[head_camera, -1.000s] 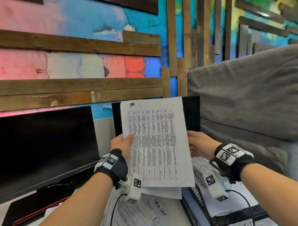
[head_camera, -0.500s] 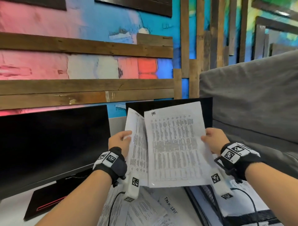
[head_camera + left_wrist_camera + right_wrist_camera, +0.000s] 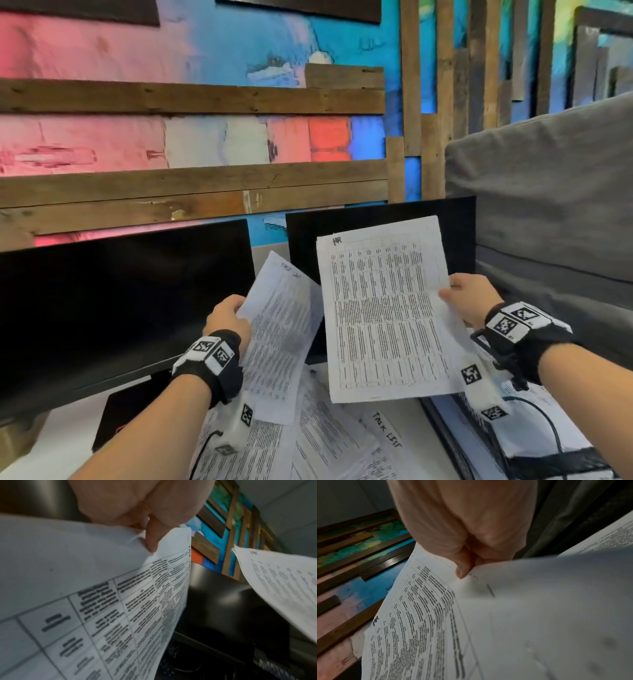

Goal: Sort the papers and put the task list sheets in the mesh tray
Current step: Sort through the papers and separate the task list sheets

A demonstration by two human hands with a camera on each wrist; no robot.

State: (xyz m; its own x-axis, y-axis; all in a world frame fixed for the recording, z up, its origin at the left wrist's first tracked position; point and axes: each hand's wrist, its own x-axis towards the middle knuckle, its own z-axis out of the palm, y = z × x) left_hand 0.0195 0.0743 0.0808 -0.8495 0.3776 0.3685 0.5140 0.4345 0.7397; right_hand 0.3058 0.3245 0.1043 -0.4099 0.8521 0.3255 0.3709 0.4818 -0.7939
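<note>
Painted wall [image 3: 219, 61] with wooden planks rose behind two dark monitors [image 3: 113, 308]; grey cushion [image 3: 548, 212] stood at right. Left hand [image 3: 227, 318], thumb and fingers curled, pinched the left edge of a printed sheet [image 3: 281, 335], tilted, held up in front of the monitors. Right hand [image 3: 469, 298] gripped the right edge of a second gridded sheet [image 3: 383, 308], more upright, thumb on its face, clear in the right wrist view. Kept apart, the two sheets, a narrow gap between them. Below, loose papers [image 3: 325, 442] lay scattered on the desk, one marked "TASK LIST" [image 3: 387, 430] by hand. Mesh tray [image 3: 534, 464] sat at lower right under the right forearm, printed pages lying in it.
</note>
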